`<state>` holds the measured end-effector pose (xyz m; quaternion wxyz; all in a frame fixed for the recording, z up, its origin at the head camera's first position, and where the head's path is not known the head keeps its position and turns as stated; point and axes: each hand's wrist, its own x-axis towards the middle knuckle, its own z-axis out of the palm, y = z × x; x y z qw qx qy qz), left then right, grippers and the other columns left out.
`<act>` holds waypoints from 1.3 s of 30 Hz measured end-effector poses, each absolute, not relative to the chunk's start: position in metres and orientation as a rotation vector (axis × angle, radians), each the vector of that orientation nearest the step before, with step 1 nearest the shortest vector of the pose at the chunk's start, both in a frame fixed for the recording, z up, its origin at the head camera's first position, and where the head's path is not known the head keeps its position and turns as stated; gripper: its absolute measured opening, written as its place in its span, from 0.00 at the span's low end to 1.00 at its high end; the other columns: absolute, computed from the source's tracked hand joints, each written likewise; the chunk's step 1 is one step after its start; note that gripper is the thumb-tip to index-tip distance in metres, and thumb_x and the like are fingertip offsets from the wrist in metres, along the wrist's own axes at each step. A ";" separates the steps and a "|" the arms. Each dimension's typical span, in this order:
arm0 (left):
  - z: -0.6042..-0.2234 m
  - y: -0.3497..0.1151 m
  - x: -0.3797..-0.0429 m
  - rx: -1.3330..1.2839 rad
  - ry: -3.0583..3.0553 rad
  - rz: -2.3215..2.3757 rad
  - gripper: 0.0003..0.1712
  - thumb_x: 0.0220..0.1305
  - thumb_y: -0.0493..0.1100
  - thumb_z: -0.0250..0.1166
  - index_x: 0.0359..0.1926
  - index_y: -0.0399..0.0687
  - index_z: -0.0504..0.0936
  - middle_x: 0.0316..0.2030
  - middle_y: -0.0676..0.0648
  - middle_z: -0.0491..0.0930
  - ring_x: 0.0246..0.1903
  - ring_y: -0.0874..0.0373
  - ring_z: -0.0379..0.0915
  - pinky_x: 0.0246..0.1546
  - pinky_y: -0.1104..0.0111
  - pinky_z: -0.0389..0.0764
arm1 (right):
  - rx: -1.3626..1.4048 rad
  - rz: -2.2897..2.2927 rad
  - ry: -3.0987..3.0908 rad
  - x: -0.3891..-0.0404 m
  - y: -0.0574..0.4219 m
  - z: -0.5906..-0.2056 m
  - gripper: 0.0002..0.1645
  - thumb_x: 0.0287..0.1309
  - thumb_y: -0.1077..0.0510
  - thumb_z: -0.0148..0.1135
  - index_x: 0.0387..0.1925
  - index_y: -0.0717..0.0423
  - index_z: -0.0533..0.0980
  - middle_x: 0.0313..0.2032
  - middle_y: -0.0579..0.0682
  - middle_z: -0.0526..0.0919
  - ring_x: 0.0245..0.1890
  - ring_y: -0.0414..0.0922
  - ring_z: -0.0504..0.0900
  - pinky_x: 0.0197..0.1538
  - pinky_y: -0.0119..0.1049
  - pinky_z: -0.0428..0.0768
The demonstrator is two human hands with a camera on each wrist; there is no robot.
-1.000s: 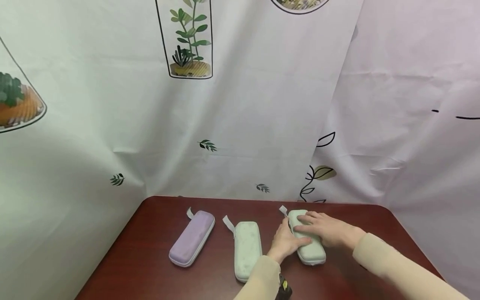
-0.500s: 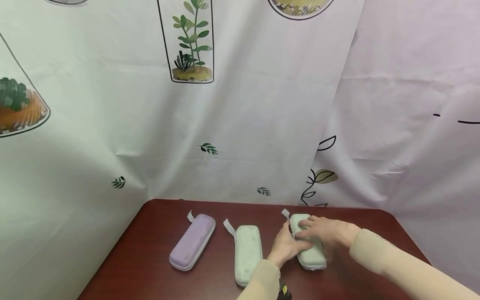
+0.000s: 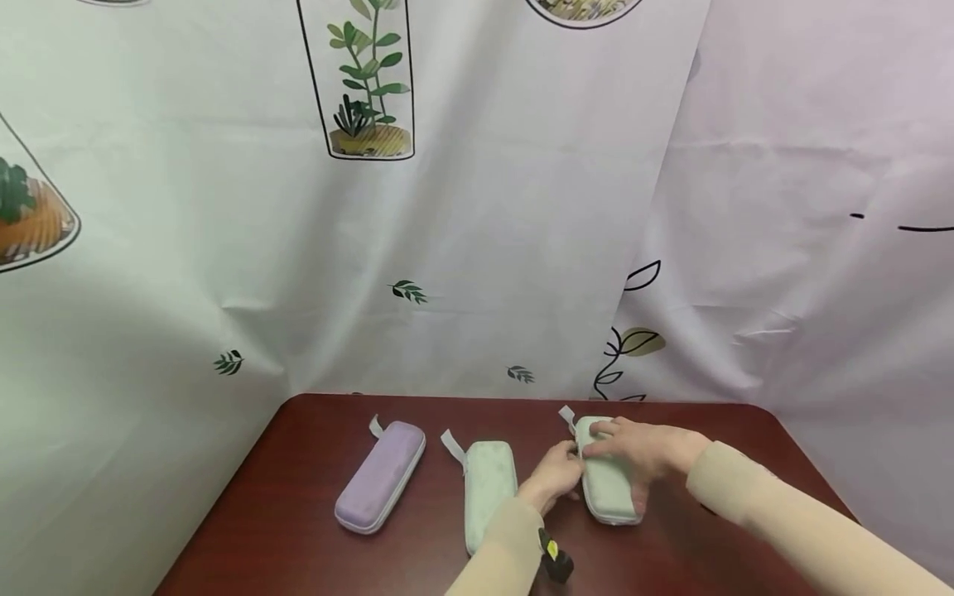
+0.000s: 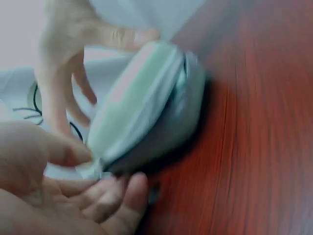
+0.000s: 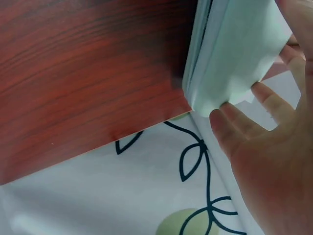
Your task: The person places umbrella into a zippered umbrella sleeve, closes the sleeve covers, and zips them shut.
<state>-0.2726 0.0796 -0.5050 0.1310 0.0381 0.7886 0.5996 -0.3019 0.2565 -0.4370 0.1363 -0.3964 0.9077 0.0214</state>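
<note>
A pale green zip case [image 3: 609,490] lies on the table at the right, with a white fabric tab [image 3: 568,416] at its far left corner. My right hand [image 3: 652,447] holds this case from above, its thumb and fingers spread across it. At the case's left edge, my left hand [image 3: 555,473] pinches the zipper pull, which is mostly hidden by the fingers. The left wrist view is blurred; there a dark gap runs along the side seam of the case [image 4: 129,100]. In the right wrist view, fingertips of the right hand [image 5: 274,152] touch the case's rounded end.
Another pale green case [image 3: 488,480] lies left of the left forearm, partly covered by the sleeve. Farther left is a purple case [image 3: 382,476]. All rest on the dark red table [image 3: 283,513], with a printed white cloth [image 3: 484,232] hanging behind it.
My left hand has drawn back from over the case to its left edge, its thumb now off the top. The right hand stays on the case, its thumb lower on the right side.
</note>
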 end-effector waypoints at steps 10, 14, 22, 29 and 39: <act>-0.501 0.080 -0.287 0.302 2.925 1.057 0.14 0.59 0.30 0.60 0.19 0.46 0.70 0.15 0.52 0.63 0.18 0.57 0.59 0.22 0.66 0.65 | -1.204 -0.086 2.638 -0.305 0.265 -0.439 0.61 0.15 0.43 0.85 0.63 0.39 0.72 0.67 0.56 0.66 0.62 0.57 0.65 0.54 0.48 0.74; -0.501 0.080 -0.289 0.290 2.975 1.005 0.15 0.64 0.33 0.59 0.19 0.47 0.75 0.17 0.52 0.71 0.21 0.55 0.69 0.24 0.66 0.71 | -1.222 -0.144 2.637 -0.304 0.268 -0.439 0.60 0.18 0.40 0.83 0.64 0.41 0.72 0.67 0.58 0.66 0.63 0.58 0.65 0.56 0.50 0.72; -0.499 0.075 -0.286 0.317 2.994 0.940 0.13 0.59 0.33 0.61 0.20 0.48 0.82 0.19 0.52 0.75 0.25 0.55 0.73 0.28 0.66 0.75 | -1.150 -0.155 2.625 -0.308 0.271 -0.436 0.58 0.22 0.39 0.81 0.65 0.39 0.72 0.68 0.57 0.65 0.64 0.56 0.64 0.57 0.49 0.71; -0.496 0.071 -0.273 0.377 2.950 0.932 0.22 0.59 0.31 0.58 0.10 0.50 0.71 0.09 0.55 0.61 0.15 0.59 0.61 0.17 0.69 0.66 | -1.212 -0.112 2.659 -0.313 0.271 -0.438 0.60 0.19 0.35 0.78 0.64 0.42 0.73 0.66 0.59 0.67 0.58 0.54 0.67 0.53 0.48 0.73; -0.495 0.063 -0.245 0.515 3.065 0.766 0.28 0.58 0.29 0.58 0.06 0.52 0.62 0.05 0.57 0.54 0.10 0.63 0.53 0.11 0.73 0.59 | -1.366 -0.269 2.785 -0.312 0.281 -0.466 0.61 0.21 0.23 0.69 0.60 0.52 0.75 0.54 0.55 0.70 0.48 0.48 0.67 0.46 0.45 0.72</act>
